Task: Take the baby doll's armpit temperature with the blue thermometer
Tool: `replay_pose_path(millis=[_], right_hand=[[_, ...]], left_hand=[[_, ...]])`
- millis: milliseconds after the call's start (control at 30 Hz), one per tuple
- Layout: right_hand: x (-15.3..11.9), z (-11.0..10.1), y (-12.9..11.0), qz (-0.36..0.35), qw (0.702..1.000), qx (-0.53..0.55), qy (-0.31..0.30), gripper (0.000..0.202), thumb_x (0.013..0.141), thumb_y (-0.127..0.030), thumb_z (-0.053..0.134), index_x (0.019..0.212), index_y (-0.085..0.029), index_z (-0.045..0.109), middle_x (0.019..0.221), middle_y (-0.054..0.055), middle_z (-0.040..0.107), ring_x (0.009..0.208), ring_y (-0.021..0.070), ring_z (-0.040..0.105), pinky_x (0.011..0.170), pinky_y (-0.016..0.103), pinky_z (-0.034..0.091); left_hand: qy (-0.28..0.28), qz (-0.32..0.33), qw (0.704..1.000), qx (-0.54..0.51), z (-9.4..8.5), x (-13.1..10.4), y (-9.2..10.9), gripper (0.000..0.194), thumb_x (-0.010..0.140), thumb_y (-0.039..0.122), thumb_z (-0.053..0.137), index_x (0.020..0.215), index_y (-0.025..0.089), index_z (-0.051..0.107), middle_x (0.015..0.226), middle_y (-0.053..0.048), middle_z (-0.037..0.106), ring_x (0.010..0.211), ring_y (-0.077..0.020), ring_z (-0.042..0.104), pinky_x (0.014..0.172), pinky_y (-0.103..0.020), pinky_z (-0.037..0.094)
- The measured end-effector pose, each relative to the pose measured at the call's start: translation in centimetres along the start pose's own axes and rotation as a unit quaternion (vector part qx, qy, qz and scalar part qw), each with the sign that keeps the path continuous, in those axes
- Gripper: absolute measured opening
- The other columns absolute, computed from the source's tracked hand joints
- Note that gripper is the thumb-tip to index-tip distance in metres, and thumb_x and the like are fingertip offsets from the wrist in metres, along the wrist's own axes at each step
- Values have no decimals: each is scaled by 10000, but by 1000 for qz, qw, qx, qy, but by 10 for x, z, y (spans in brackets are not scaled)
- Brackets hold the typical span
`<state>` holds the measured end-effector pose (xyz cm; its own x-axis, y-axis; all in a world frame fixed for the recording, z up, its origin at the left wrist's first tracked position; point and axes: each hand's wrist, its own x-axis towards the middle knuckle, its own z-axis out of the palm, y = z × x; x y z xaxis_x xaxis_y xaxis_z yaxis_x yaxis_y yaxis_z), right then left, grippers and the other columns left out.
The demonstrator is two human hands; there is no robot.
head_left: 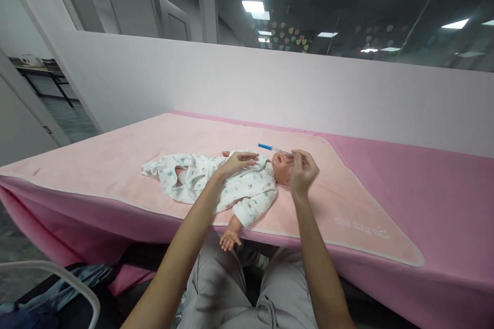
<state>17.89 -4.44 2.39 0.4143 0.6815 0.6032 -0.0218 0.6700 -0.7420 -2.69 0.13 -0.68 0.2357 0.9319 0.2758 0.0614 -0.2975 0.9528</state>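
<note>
Plainly, in the head view, what seems to count is how the slim blue-ended stick (266, 147) lies to the doll's head (283, 168). The doll (252, 185) lies on its back across the mat (347, 200) on the pink-covered worktop (409, 190), between eleven and twelve o'clock from me, its long axis running roughly nine to three: legs at nine, head at three. My right hand (303, 168) is the nearer to that head, which sits at about nine o'clock from it, partly hidden behind it. Its thumb and fingers pinch the stick's thin end, and the blue end points away between nine and ten o'clock, nearly along the doll's length. Whether the stick touches the doll or hangs clear of it, I cannot tell. My left hand (240, 162) is over the doll's chest, fingers nearly straight and aimed at three o'clock. It appears to grip nothing; whether it rests on the patterned garment (193, 169), I cannot tell. The doll's near arm reaches toward seven o'clock, past the worktop's edge.
</note>
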Motion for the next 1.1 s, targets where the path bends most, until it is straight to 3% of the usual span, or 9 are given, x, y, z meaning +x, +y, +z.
replay_pose_path(millis=[133,233,333,433,533,633,800,867,1100], right_hand=[[-44,-68,-5,26,988,-143,54,226,788,-359,519,869,-184,635,704,34,659,577,152,617,590,280,504],[-71,-106,10,71,957,-280,-25,253,787,-377,499,871,-194,653,786,75,692,659,194,649,633,300,501],[-73,-120,20,69,879,-453,-132,243,783,-321,469,817,-209,682,728,77,698,667,221,647,616,299,457],[-57,-110,13,26,798,-559,-222,240,800,-252,449,797,-224,687,751,70,702,656,201,632,580,268,396],[-36,-76,-3,-44,782,-570,-248,249,839,-246,429,827,-211,676,823,66,701,681,167,621,580,243,365],[-16,-25,-11,-109,768,-524,-352,291,872,-204,375,811,-191,658,800,62,690,714,156,612,592,234,361],[3,36,5,-143,701,-513,-475,239,856,-161,385,910,-125,614,825,120,675,729,193,610,611,262,375],[8,39,15,-124,713,-486,-489,207,836,-166,423,974,-139,575,826,101,672,725,185,603,588,253,365],[11,25,37,-36,831,-297,-469,279,684,-88,467,905,-200,597,767,2,641,654,133,550,589,232,392]], left_hand=[[-19,13,991,130,8,1,3,408,745,430,613,1057,173,673,1021,-93,674,920,-215,598,723,-278,456],[-41,31,980,190,11,4,2,361,706,427,647,962,182,716,940,-73,693,871,-208,603,706,-262,446],[-44,36,976,208,13,5,0,331,671,414,674,887,172,736,903,-72,697,815,-203,610,662,-253,445],[-27,21,981,191,13,5,1,320,672,413,669,861,165,740,901,-77,704,823,-210,615,681,-261,455],[-25,-11,987,157,11,4,1,342,688,425,653,897,164,731,948,-78,703,871,-219,614,754,-282,459],[-35,-34,992,115,8,4,0,386,703,439,638,945,148,715,940,-79,703,884,-224,608,776,-301,458],[-26,-49,994,97,7,4,4,376,693,427,653,906,124,716,795,-62,699,777,-194,602,701,-274,455],[-9,-51,994,95,8,1,8,368,699,429,646,875,115,718,756,-58,691,711,-171,589,637,-252,440],[15,-33,997,64,10,-4,8,361,698,409,658,868,98,724,769,-76,702,679,-161,586,589,-240,423]])
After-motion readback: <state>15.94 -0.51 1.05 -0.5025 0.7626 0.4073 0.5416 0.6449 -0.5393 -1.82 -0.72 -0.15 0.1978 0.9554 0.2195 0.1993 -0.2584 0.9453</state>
